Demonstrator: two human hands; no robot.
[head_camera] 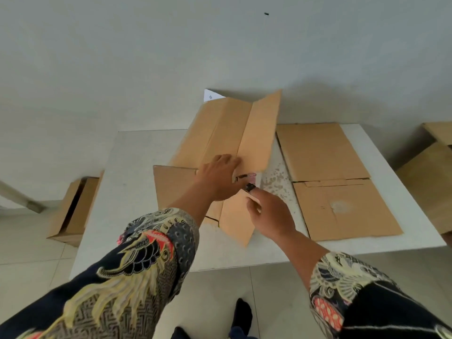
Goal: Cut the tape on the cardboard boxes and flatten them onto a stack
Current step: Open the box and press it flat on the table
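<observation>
A: How are the two hands placed?
B: The left hand (221, 176) is laid flat, fingers straight, on the opened box (220, 152) mid-desk (127, 172). A dark cutter (250, 187) is gripped by the right hand (270, 214).
A: How many boxes are counted?
B: One flattened box (327, 182) is seen at the desk's right; one box (73, 206) on the floor left, two (430, 177) at right.

My sleeves (137, 265) are dark navy with cream birds and orange-red patches; the cardboard (325, 152) is tan, the table (137, 152) pale grey.

On the table (137, 172), an opened box (227, 133) lies left of the flattened stack (327, 182).
</observation>
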